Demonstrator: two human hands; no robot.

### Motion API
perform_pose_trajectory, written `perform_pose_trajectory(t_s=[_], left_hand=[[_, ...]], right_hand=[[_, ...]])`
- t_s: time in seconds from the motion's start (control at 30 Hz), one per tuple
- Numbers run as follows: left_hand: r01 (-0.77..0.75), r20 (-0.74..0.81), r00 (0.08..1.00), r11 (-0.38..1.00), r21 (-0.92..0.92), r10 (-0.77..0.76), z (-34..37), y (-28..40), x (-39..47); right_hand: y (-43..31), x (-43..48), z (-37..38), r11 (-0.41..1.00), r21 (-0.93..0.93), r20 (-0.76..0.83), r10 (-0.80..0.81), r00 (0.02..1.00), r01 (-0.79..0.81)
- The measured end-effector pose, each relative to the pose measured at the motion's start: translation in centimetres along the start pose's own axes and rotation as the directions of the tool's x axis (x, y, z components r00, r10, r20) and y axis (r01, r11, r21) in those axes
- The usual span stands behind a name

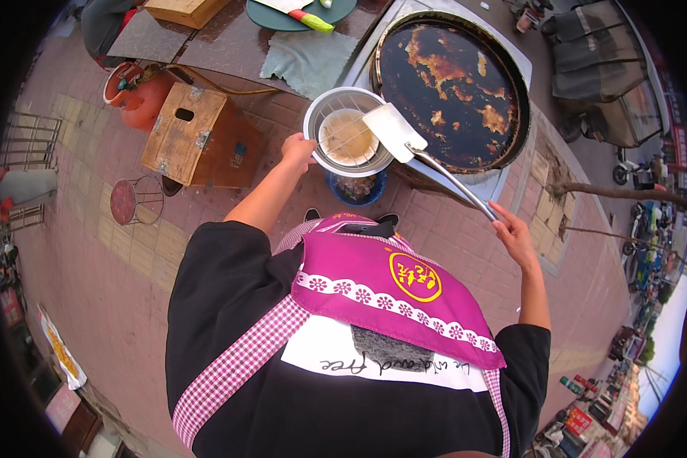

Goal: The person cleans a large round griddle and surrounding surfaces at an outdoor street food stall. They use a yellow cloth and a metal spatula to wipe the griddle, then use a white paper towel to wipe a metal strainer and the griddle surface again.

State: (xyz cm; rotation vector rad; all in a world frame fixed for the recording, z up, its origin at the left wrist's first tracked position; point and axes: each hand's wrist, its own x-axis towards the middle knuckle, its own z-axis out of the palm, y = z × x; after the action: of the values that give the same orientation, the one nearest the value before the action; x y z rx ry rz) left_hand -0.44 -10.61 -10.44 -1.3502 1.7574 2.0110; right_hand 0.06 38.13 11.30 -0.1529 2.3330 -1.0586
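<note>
My left hand [299, 152] grips the left rim of a round metal basin [349, 169]. A wire rack [350, 133] lies across it, over cloudy, brownish liquid. In my right hand [511, 229] is the metal handle of a wide flat spatula [395, 131]. Its blade overlaps the basin's right rim in the view; whether they touch I cannot tell. Beyond and to the right sits a large round black griddle pan [429, 109], with browned, crusty scraps stuck on its dark surface.
Below the basin stands a blue bin [356, 200] with waste. A grey-green cloth [306, 60] and a green round board [263, 17] lie on the table [223, 57]. Left are a wooden box [200, 137], an orange gas cylinder [143, 103] with a hose, and a stool [123, 201].
</note>
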Motion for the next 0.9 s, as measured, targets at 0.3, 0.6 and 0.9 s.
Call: perform_pose_trajectory(t_s=[0.3,0.6,0.9], left_hand=[[-0.005,0.003,1.000,1.000,0.001,0.005,-0.3,-0.1,0.0],[-0.006,0.018,1.000,1.000,-0.023,0.006,-0.2,-0.9,1.2],[-0.008,0.000,1.000,0.999,0.034,0.008,-0.3,-0.9,1.2]], right_hand=[[-3.7,-1.0,-12.8,0.692,-0.721,-0.134,-0.082,0.988,-0.041],[-1.2,4.4,-5.8,0.726,-0.663,-0.055,-0.291,0.955,0.183],[3.7,10.5,9.6,0.932,-0.359,-0.391,-0.200,0.898,0.051]])
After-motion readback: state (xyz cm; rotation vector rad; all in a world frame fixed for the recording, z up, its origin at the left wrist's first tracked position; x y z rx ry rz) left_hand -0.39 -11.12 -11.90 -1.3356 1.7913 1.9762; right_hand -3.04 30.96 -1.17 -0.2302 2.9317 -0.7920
